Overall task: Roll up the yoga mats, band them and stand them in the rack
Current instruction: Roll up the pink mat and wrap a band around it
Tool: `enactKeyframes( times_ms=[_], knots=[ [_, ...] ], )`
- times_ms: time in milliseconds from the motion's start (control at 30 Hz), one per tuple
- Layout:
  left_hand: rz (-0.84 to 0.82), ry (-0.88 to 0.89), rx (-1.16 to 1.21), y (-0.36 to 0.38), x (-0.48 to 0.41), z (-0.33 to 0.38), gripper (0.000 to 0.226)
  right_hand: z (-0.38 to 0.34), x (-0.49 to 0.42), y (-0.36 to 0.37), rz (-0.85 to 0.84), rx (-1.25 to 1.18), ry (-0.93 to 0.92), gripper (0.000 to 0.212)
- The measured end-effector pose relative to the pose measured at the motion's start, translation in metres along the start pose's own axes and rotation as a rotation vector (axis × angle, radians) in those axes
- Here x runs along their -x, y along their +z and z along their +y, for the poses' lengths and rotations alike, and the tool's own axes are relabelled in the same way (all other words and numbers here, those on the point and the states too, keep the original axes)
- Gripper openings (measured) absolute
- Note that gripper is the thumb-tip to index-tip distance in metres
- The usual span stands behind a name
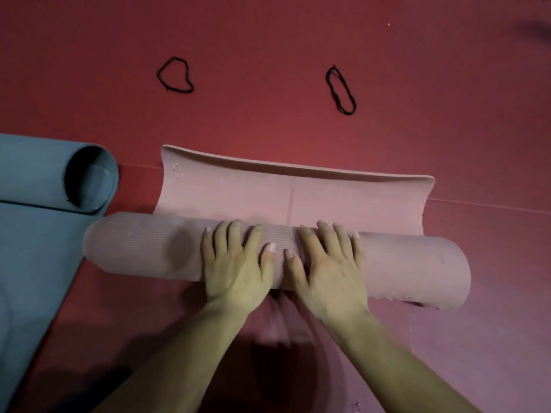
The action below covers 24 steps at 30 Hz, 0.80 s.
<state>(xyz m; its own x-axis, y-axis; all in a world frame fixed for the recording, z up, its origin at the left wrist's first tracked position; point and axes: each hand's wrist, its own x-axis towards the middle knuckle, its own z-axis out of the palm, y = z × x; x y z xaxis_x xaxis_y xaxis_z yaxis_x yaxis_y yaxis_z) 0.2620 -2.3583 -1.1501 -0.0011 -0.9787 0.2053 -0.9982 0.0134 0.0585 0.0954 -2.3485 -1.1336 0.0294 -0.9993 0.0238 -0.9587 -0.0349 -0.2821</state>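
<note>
Flat-fingered left hand and right hand press the nearly rolled pink mat; the far flap must be rolled in before the black bands go on.

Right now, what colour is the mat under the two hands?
The mat is dusty pink with a fine wavy texture on the roll; the head view shows it.

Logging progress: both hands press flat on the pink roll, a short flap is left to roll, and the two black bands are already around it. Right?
No: in the head view both black bands lie loose on the red floor beyond the flap, not around the pink roll. The left hand and right hand do press flat on it.
</note>
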Motion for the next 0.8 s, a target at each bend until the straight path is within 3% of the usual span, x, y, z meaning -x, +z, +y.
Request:
enactKeyframes(
  times_ms=[333,800],
  knots=[
    [0.019,0.065,0.072,0.004,-0.01,-0.004,0.047,0.006,-0.026,0.008,0.095,0.0,0.009,0.05],
    [0.036,0.071,0.1,0.009,-0.049,0.001,0.042,0.014,-0.046,0.009,0.104,0.058,0.014,0.05]
  ],
)
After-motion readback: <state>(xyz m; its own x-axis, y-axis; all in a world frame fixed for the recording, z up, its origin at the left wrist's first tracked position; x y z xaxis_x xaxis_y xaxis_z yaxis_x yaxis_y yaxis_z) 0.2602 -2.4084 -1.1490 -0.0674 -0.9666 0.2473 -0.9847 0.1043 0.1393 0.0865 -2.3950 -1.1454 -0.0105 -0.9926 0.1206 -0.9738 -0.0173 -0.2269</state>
